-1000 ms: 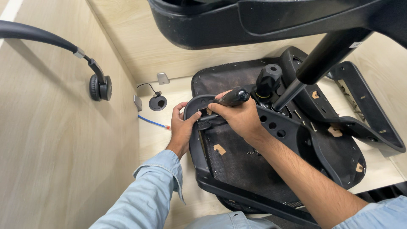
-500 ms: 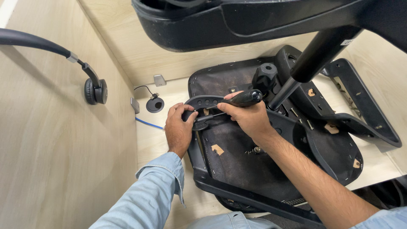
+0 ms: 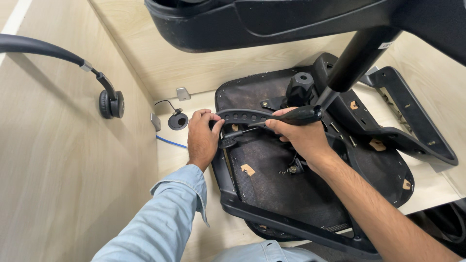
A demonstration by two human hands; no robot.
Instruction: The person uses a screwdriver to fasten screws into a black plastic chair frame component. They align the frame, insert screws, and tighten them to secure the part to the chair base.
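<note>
A person leans over an upturned black office chair seat (image 3: 291,189) lying on a pale wooden desk (image 3: 194,73), its underside facing up. The left hand (image 3: 203,136) is curled over the seat's left edge, fingers bent down and pressed against the near end of a curved black armrest bracket (image 3: 242,116) with a row of holes; thumb and fingers pinch close together around that end. Just under those fingertips sits a small round black knob or washer (image 3: 226,143) on the seat's surface.

The right hand (image 3: 301,136) is closed tight round the black handle of a screwdriver (image 3: 296,116), fingers wrapped fully about it. The thin metal shaft (image 3: 242,132) runs from the fist leftward, its tip ending just beside the left hand's fingers, at the knob. The bracket arcs between the two hands, above the shaft.

Beyond the right hand's knuckles stands the chair's black tilt mechanism (image 3: 300,87) with a round socket on top, and past it a dark column (image 3: 354,58) rises to another chair part (image 3: 291,24) overhead. Right of the wrist, a loose black armrest frame (image 3: 412,126) rests on the desk.

Left of the left hand's knuckles lie a round cable port (image 3: 177,121) and a blue cable (image 3: 171,142). Further left, a black headset (image 3: 110,104) hangs against the wooden partition. The left arm wears a light blue sleeve (image 3: 170,213); the right forearm is bare.
</note>
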